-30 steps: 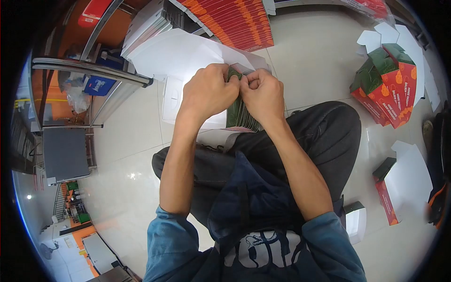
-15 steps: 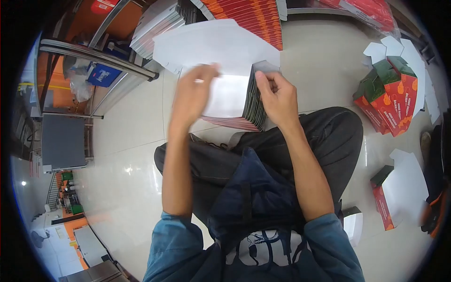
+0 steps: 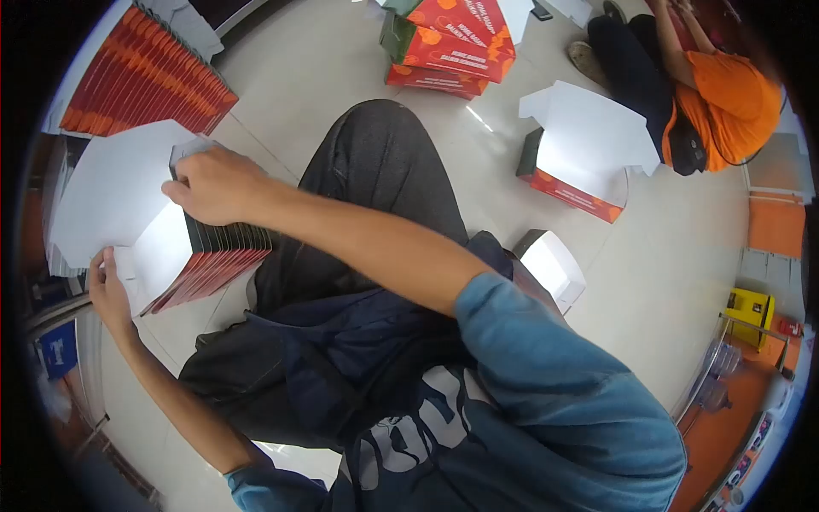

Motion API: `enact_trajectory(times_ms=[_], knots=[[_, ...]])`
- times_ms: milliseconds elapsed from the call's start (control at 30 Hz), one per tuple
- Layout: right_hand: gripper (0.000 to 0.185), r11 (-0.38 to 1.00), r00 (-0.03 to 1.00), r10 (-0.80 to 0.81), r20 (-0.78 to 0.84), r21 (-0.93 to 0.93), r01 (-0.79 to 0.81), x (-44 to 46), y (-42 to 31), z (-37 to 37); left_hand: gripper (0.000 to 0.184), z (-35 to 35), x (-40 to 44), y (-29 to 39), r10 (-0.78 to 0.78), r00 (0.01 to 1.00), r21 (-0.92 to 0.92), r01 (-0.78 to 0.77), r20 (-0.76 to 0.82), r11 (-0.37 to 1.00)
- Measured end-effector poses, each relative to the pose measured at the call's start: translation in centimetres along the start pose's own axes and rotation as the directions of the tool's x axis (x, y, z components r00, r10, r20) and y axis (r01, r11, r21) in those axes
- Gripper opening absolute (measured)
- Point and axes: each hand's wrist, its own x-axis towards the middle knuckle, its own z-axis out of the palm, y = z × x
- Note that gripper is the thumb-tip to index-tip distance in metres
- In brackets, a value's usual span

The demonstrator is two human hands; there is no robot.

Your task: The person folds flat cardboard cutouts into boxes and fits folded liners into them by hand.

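Observation:
A tall stack of nested cardboard food boxes (image 3: 226, 266), red and green outside and white inside, stands on the floor in front of my crossed legs. The top box (image 3: 119, 188) has its white lid flap raised. My right hand (image 3: 213, 183) is closed on the dark side flap of that box at its right corner. At the opposite side my left hand (image 3: 109, 290) pinches the edge of the box's other side flap, thumb and fingers around it. The inside of the top box holds nothing that I can see.
Flattened red box blanks (image 3: 149, 81) stand in a row behind the stack. More folded boxes (image 3: 452, 47) sit ahead of my knee. A single open box (image 3: 589, 145) and a smaller white-lined box (image 3: 553, 269) lie to the right. A person in an orange shirt (image 3: 729, 98) sits beyond.
The view has swung to the right, so the stack now appears at the far left and the person in orange shows. My left hand has come down to the left side of the top box.

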Motion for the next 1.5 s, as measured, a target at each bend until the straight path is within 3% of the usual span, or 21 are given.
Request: enact_trajectory(times_ms=[100, 133, 167, 200, 233, 267, 367, 433, 467, 600, 667, 700, 767, 833, 900, 933, 1067, 1167, 1200, 1400, 1500], knots=[[0.044, 0.991, 0.979, 0.108, 0.175, -0.095, -0.092, -3.1, -2.0, -9.1, 0.040, -0.2, -2.3, 1.9, 0.131, 0.987, -0.178, -0.147, -0.099, 0.973], [0.048, 0.981, 0.978, 0.189, 0.087, -0.064, -0.184, -5.4, -1.9, -12.9, 0.039, -0.3, -3.6, 2.9, 0.072, 0.985, -0.296, -0.117, -0.157, 0.948], [0.042, 0.917, 0.996, 0.089, -0.031, -0.388, -0.094, -7.5, -1.0, -17.1, 0.037, -0.6, -5.2, 4.0, 0.004, 0.979, -0.412, -0.091, -0.206, 0.906], [0.037, 0.861, 0.940, 0.311, -0.138, -0.378, -0.340, -10.0, -0.6, -21.1, 0.036, -0.6, -6.6, 4.5, -0.069, 0.967, -0.525, -0.072, -0.245, 0.848], [0.038, 0.835, 0.959, 0.144, -0.245, -0.491, -0.250, -13.7, 0.9, -24.9, 0.029, -0.6, -8.0, 4.3, -0.063, 0.933, -0.538, -0.148, -0.353, 0.829], [0.048, 0.656, 0.888, 0.361, -0.285, -0.599, -0.459, -17.4, 2.4, -28.8, 0.022, -1.0, -9.4, 3.9, -0.061, 0.886, -0.536, -0.222, -0.459, 0.815], [0.044, 0.102, 0.820, 0.535, -0.201, -0.949, -0.299, -28.5, 6.8, -35.1, 0.013, -0.6, -13.1, 5.6, -0.016, 0.824, -0.463, -0.302, -0.567, 0.833], [0.034, 0.175, 0.585, 0.772, -0.251, -0.800, -0.574, -30.3, 7.1, -37.8, 0.034, 1.2, -15.9, 9.4, 0.117, 0.846, -0.581, -0.451, -0.520, 0.677], [0.031, 0.239, 0.645, 0.698, -0.312, -0.747, -0.620, -30.1, 6.1, -38.6, 0.031, 2.4, -17.3, 11.9, 0.160, 0.881, -0.534, -0.405, -0.445, 0.742], [0.018, 0.691, 0.715, 0.323, -0.620, -0.362, -0.626, -28.2, -0.7, -38.6, 0.024, 7.4, -19.7, 24.7, 0.592, 0.800, -0.841, -0.384, -0.097, 0.381], [0.017, 0.921, 0.668, 0.267, -0.695, -0.021, -0.389, -28.8, -1.1, -39.5, 0.018, 9.5, -20.8, 31.5, 0.695, 0.695, -0.916, -0.133, 0.185, 0.377], [0.019, 0.959, 0.655, 0.281, -0.701, 0.175, -0.223, -28.9, -1.7, -39.5, 0.018, 10.7, -21.7, 34.9, 0.761, 0.638, -0.984, -0.031, 0.117, 0.176], [0.027, 0.942, 0.712, 0.247, -0.657, 0.335, -0.018, -28.6, -2.6, -38.2, 0.012, 13.6, -24.6, 42.0, 0.899, 0.391, -0.929, 0.368, 0.199, 0.046], [0.034, 0.857, 0.759, 0.234, -0.608, 0.498, 0.135, -28.8, -2.7, -38.2, 0.011, 15.3, -28.6, 47.0, 0.947, 0.234, -0.540, 0.838, 0.222, -0.081], [0.039, 0.726, 0.805, 0.235, -0.544, 0.650, 0.227, -30.4, -1.9, -38.4, 0.017, 16.0, -29.6, 47.2, 0.916, 0.171, -0.406, 0.914, 0.364, -0.009], [0.045, 0.722, 0.828, 0.223, -0.514, 0.658, 0.214, -30.8, -1.2, -38.9, 0.021, 16.1, -29.7, 47.5, 0.894, 0.136, -0.339, 0.941, 0.427, 0.019], [0.045, 0.664, 0.735, 0.344, -0.585, 0.705, 0.250, -32.2, 0.3, -39.3, 0.029, 17.5, -26.3, 44.4, 0.999, 0.022, -0.036, 0.999, -0.024, -0.022], [0.051, 0.703, 0.761, 0.312, -0.569, 0.677, 0.218, -31.0, 0.9, -38.4, 0.033, 18.2, -27.5, 45.6, 0.957, -0.213, -0.145, 0.959, 0.199, 0.244], [0.053, 0.760, 0.807, 0.247, -0.536, 0.624, 0.182, -29.7, 0.4, -38.0, 0.042, 17.6, -27.8, 45.5, 0.896, -0.098, -0.505, 0.797, 0.433, 0.331], [0.051, 0.773, 0.893, 0.205, -0.400, 0.626, 0.103, -27.9, -1.9, -36.9, 0.033, 14.9, -22.8, 44.4, 0.994, -0.068, 0.055, 0.996, -0.088, 0.073], [0.044, 0.904, 0.852, 0.206, -0.482, 0.427, 0.023, -26.0, -2.2, -35.3, 0.028, 18.5, -25.5, 45.2, 0.859, 0.057, -0.608, 0.730, 0.509, 0.312]])
